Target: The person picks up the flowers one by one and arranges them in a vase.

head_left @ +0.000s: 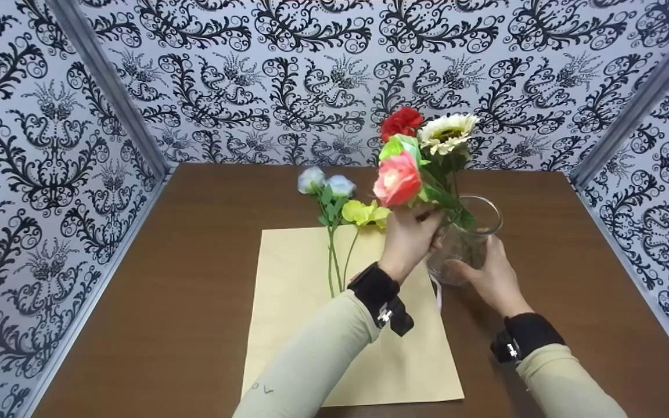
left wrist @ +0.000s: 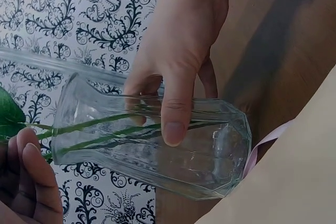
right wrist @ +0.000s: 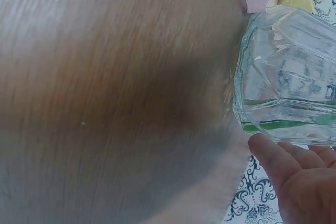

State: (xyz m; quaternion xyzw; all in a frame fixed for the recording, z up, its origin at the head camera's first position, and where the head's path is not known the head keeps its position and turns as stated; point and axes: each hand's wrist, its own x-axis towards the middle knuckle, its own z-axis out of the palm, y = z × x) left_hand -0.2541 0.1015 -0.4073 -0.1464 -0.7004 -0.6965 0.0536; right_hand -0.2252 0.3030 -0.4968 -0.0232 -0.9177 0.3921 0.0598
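A clear glass vase (head_left: 474, 247) stands tilted right of the paper, and my right hand (head_left: 494, 278) grips its side. In the left wrist view the right thumb (left wrist: 175, 108) lies across the glass, with green stems (left wrist: 100, 124) inside. My left hand (head_left: 413, 235) pinches artificial flower stems just outside the vase mouth, its fingers curled in the left wrist view. Above it are a pink flower (head_left: 397, 179), a pale green flower (head_left: 402, 148), a red flower (head_left: 401, 123) and a white daisy-like flower (head_left: 448, 133). The right wrist view shows the vase base (right wrist: 252, 77) close over the table.
A tan paper sheet (head_left: 288, 325) lies on the brown table (head_left: 195, 261). Pale blue flowers (head_left: 340, 186) and a yellow flower (head_left: 363, 213) lie with stems across it. A pinkish ribbon (head_left: 438, 293) shows beside the vase. Patterned walls (head_left: 311, 75) enclose the table.
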